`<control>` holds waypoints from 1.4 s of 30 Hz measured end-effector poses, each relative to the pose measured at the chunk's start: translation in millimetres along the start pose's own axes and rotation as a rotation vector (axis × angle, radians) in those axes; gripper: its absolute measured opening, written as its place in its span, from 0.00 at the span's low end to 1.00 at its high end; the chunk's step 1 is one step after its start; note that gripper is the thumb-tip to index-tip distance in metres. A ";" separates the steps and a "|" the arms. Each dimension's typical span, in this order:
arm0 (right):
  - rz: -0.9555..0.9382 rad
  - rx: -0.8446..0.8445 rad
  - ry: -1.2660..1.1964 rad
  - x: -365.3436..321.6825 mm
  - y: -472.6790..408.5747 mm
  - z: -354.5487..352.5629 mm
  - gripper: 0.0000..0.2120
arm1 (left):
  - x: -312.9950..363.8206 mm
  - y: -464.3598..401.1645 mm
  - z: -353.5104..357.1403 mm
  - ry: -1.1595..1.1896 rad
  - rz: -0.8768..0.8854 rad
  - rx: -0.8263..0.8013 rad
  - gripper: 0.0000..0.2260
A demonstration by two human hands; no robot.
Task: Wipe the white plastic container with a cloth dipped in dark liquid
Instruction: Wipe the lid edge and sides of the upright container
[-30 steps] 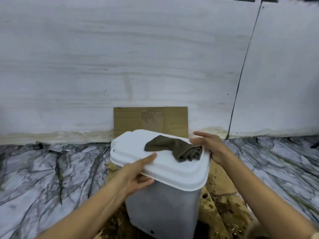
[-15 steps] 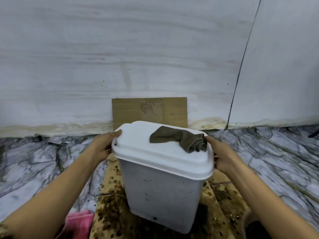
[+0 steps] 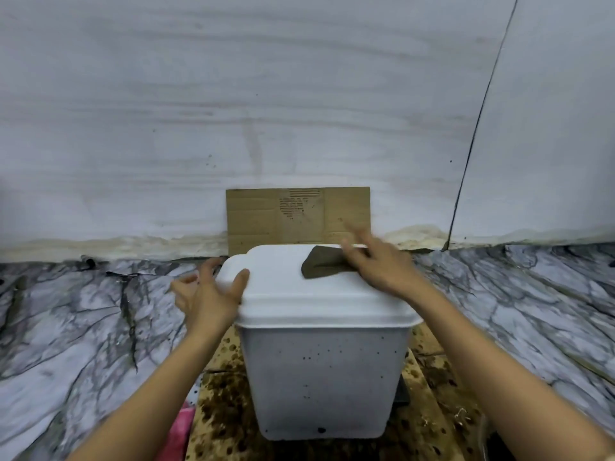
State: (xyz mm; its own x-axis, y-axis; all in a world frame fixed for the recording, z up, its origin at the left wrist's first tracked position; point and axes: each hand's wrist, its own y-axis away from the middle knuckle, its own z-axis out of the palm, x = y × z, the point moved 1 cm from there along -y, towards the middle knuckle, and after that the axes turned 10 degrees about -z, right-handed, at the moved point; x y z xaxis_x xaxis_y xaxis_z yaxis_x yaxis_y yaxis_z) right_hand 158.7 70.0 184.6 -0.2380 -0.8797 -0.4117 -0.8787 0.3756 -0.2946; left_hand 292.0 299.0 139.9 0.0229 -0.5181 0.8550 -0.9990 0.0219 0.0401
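Standing upright on stained cardboard (image 3: 432,424), the white plastic container (image 3: 324,374) has its lid (image 3: 299,287) on, so its contents cannot be seen; dark specks dot its front wall. On the lid's far right part lies the dark cloth (image 3: 321,265), its long axis running left to right, the left end showing and the right end covered by the right hand (image 3: 376,267). That hand lies flat on the cloth with fingers straight and spread, blurred, pointing toward the wall. The left hand (image 3: 208,294) is spread wide at the lid's left edge, thumb touching the top, gripping nothing. A pink item (image 3: 181,427) lies by the left forearm.
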 end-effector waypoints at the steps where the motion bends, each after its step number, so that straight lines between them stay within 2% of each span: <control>1: -0.084 -0.110 0.145 -10.2 -0.7 8.9 0.23 | 3.6 -0.4 0.2 -0.057 0.050 0.033 0.19; 3: -0.255 -0.125 0.268 -29.5 4.0 23.3 0.22 | 16.7 -3.4 -1.8 -0.185 0.085 0.029 0.17; 6: -0.450 -0.081 0.159 -39.8 25.3 35.6 0.24 | 32.3 -6.4 -5.8 -0.462 0.219 0.112 0.16; 8: -0.456 -0.013 0.131 -27.4 33.1 40.4 0.24 | 41.0 4.9 -1.5 -0.488 0.465 0.148 0.12; 10: -0.371 0.142 0.130 -13.6 27.1 42.7 0.23 | 41.5 24.7 12.5 -0.423 0.691 0.025 0.13; 11: -0.327 0.227 0.138 -8.4 22.3 45.1 0.21 | 39.8 30.5 18.5 -0.415 0.719 -0.054 0.15; 13: -0.300 0.386 0.182 -1.0 17.1 51.1 0.21 | 40.0 24.2 26.6 -0.440 0.618 -0.186 0.19; 15: -0.322 0.488 0.210 10.9 22.7 59.3 0.36 | 43.7 6.0 32.8 -0.457 0.529 -0.267 0.22; 17: -0.312 0.485 0.214 30.2 42.1 77.6 0.48 | 46.1 -10.1 41.8 -0.477 0.541 -0.306 0.22; 20: -0.184 0.381 0.161 69.6 70.2 119.7 0.55 | 47.4 -26.3 62.3 -0.429 0.576 -0.265 0.20; 22: -0.190 0.345 0.158 85.0 73.5 139.3 0.50 | 50.8 -36.6 75.7 -0.392 0.582 -0.205 0.18; 24: -0.164 0.404 0.123 78.2 56.9 142.5 0.29 | 55.7 -48.5 87.0 -0.384 0.588 -0.149 0.17; 25: -0.085 0.468 0.105 69.0 41.6 140.0 0.23 | 57.6 -54.0 92.1 -0.395 0.591 -0.131 0.17; 27: 0.070 0.556 0.015 43.8 8.6 136.5 0.26 | 60.3 -64.0 100.1 -0.417 0.592 -0.113 0.19; 28: 0.087 0.565 -0.002 31.8 -4.0 140.6 0.25 | 61.5 -68.4 103.4 -0.419 0.592 -0.111 0.21; 29: 0.029 0.565 0.037 23.5 -10.6 151.2 0.23 | 62.7 -72.4 106.2 -0.417 0.590 -0.110 0.22; 31: -0.223 0.504 0.210 19.0 -2.0 188.2 0.24 | 63.3 -79.1 110.5 -0.408 0.585 -0.092 0.21; 33: -0.483 0.364 0.332 27.3 22.8 219.7 0.27 | 63.4 -83.9 112.9 -0.401 0.594 -0.081 0.22; 35: -0.608 0.242 0.347 44.2 41.9 225.3 0.23 | 64.1 -85.6 113.7 -0.392 0.599 -0.089 0.20; 37: -0.608 0.260 0.267 51.7 44.8 208.4 0.21 | 65.4 -84.8 114.6 -0.381 0.597 -0.088 0.16; 40: -0.416 0.497 -0.012 43.0 27.2 161.1 0.32 | 66.1 -81.9 112.2 -0.361 0.583 -0.097 0.15; 42: -0.288 0.629 -0.109 30.0 5.7 121.9 0.28 | 64.3 -79.3 108.6 -0.346 0.574 -0.112 0.15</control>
State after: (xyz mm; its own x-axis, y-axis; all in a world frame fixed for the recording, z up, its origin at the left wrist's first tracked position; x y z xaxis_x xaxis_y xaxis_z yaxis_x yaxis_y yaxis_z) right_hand 196.9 81.3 65.4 0.0403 -0.9476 -0.3168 -0.4860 0.2584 -0.8349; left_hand 368.5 171.1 135.5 -0.5426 -0.6410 0.5429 -0.8383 0.4541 -0.3017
